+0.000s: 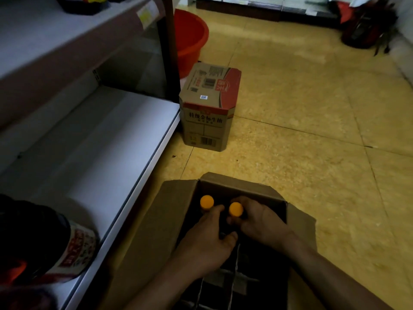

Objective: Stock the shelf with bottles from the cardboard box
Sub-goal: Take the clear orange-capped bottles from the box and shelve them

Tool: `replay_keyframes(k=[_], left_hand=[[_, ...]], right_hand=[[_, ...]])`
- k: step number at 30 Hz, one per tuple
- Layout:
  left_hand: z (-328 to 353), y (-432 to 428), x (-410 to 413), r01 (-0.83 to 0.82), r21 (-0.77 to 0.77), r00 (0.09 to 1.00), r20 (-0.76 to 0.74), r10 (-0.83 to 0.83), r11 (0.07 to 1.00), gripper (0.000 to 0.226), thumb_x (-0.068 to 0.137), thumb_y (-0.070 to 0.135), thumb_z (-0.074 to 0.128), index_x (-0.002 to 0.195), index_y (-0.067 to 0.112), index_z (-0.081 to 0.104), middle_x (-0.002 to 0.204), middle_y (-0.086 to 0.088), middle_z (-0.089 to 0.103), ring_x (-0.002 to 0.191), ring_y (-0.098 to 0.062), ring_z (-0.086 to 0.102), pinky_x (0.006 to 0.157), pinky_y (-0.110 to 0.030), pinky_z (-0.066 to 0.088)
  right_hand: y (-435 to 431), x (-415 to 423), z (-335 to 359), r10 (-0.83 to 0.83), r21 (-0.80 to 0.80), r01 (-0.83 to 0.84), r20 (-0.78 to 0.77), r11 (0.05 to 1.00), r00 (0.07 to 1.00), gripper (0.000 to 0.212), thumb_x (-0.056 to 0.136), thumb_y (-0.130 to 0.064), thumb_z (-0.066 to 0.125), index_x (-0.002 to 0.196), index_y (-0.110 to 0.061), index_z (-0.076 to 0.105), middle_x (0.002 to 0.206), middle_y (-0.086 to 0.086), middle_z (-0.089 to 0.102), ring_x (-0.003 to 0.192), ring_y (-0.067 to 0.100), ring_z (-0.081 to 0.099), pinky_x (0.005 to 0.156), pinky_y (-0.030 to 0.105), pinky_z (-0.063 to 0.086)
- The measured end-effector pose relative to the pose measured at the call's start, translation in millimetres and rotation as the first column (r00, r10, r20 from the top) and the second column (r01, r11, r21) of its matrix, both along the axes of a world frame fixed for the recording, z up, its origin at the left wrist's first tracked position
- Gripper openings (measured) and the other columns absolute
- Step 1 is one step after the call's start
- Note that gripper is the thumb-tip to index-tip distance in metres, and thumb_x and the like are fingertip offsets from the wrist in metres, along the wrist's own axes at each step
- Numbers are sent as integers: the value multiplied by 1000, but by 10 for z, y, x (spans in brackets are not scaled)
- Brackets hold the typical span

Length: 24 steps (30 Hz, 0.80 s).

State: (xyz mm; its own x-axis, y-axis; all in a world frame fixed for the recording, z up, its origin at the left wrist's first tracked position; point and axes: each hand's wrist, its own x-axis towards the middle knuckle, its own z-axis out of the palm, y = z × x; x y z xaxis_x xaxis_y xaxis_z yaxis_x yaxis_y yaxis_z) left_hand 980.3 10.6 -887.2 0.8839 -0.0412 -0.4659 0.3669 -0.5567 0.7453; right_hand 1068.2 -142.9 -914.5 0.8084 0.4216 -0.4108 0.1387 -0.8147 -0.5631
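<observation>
An open cardboard box (297,222) sits on the floor right below me, with cardboard dividers inside. Two dark bottles with orange caps stand at its far end: the left bottle (207,202) and the right bottle (236,209). My left hand (207,245) is curled around the neck of the left bottle, just below its cap. My right hand (259,222) wraps the neck of the right bottle. The white lower shelf (93,153) lies to the left, and a dark labelled bottle (73,245) stands on its near end.
A closed printed cardboard box (209,108) stands on the yellow tiled floor beside the shelf end. A red plastic bucket (190,39) sits behind it. An upper shelf (55,36) overhangs the lower one. Dark bags (366,30) lie at the far right.
</observation>
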Motion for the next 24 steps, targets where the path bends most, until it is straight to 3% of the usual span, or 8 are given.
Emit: replay_keyframes(k=[5,9,12,17,24], left_hand=[[-43,38,0,24,45,1000,-3,-24,999,73,100,45,55,160,38,14,167,11,27,146,-13,40,111,-30,40],[-55,55,7,33,68,999,2,-34,997,73,100,46,56,159,38,14,166,10,29,146,-15,40,114,-38,42],[-35,48,6,46,64,999,16,-47,997,73,101,44,56,160,38,13,165,10,29,145,-14,41,110,-31,42],[0,85,2,60,30,998,30,-61,998,69,102,38,56,158,41,16,162,11,36,141,-10,45,97,-19,38],[-75,130,20,58,-26,997,50,-56,998,80,99,39,62,160,43,9,164,15,32,146,-6,38,98,-13,33]], right_hand=[[-12,-24,-158,-106,116,116,-88,986,990,26,91,-35,72,115,-28,63,111,-5,69,105,14,65,92,38,54],[5,-112,-246,-186,185,204,-109,961,976,38,93,-49,66,127,-32,60,124,-5,67,119,18,60,100,39,51],[15,-161,-263,-220,223,237,-99,945,970,38,96,-49,63,131,-35,58,127,-5,66,124,19,56,104,40,48],[-51,-116,3,-219,277,219,-32,935,975,26,96,-40,65,120,-30,64,100,-21,63,103,6,62,75,6,43],[-185,-113,424,-285,458,223,70,861,956,13,93,-40,67,105,-35,68,98,-15,73,92,-5,67,76,19,50]])
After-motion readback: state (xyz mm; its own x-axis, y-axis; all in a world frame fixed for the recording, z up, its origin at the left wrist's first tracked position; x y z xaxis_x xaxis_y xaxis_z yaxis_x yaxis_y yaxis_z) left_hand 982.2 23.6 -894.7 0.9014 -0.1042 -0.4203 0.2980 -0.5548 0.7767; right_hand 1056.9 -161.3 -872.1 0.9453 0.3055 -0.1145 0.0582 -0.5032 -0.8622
